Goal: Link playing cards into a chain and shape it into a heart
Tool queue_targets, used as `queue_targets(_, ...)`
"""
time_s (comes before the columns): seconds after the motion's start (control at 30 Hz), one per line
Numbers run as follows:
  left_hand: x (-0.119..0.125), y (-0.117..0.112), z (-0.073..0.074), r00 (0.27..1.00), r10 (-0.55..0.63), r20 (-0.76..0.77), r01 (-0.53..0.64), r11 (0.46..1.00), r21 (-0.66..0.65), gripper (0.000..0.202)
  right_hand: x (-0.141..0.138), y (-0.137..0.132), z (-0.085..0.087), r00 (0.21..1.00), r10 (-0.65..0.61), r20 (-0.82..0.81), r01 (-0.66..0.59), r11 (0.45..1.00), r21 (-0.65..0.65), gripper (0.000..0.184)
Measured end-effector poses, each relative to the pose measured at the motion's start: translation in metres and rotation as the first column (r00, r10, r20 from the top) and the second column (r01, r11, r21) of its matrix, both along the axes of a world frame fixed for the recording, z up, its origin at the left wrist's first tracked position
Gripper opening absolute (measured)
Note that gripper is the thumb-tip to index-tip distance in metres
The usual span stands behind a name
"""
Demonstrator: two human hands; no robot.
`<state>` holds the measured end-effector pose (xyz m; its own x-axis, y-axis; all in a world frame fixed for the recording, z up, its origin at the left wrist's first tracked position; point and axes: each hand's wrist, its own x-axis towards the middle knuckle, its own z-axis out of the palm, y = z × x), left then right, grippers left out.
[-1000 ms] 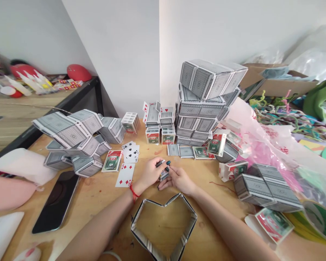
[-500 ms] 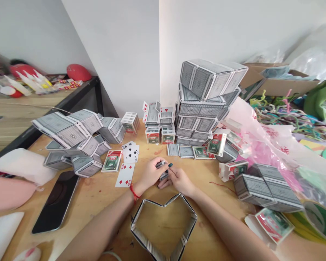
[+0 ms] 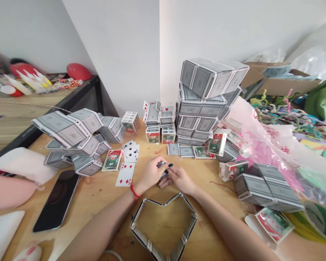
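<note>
My left hand (image 3: 154, 172) is closed around a small grey-patterned playing card piece (image 3: 163, 174), thumb on top. My right hand (image 3: 178, 178) pinches at the same piece from the right, its fingers partly covering it. Just in front of my wrists, a heart-shaped frame made of playing cards (image 3: 191, 217) stands on the table between my forearms. Left of my left hand lie loose playing cards (image 3: 125, 173) face up and a red and green card box (image 3: 112, 160). Beyond my hands, grey card backs (image 3: 173, 149) lie flat.
A tall stack of card-built blocks (image 3: 201, 105) rises behind my right hand. More card blocks stand at the left (image 3: 62, 127) and right (image 3: 266, 188). A black phone (image 3: 56, 201) lies at left. Plastic bags (image 3: 260, 134) and a cardboard box (image 3: 285, 85) crowd the right side.
Almost nothing differs. Both hands stay together on the small card piece, and the view has shifted very slightly.
</note>
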<state>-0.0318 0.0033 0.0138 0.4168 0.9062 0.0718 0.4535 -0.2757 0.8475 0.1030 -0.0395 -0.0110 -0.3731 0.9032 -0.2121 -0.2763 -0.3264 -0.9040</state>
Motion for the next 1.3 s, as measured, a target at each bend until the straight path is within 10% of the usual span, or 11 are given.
queue_targets(0.83, 0.002, 0.002, -0.008, 0.997, 0.072, 0.018, -0.072, 0.997, 0.011, 0.035, -0.004, -0.002, 0.002, 0.995, 0.023, 0.099, -0.024, 1.0, 0.011, 0.043)
queue_targets(1.3, -0.003, -0.004, 0.001, 0.98, -0.201, 0.015, 0.199, 0.977, 0.071, 0.025, -0.01, 0.0, -0.004, 0.974, -0.074, 0.214, 0.085, 0.995, -0.044, 0.048)
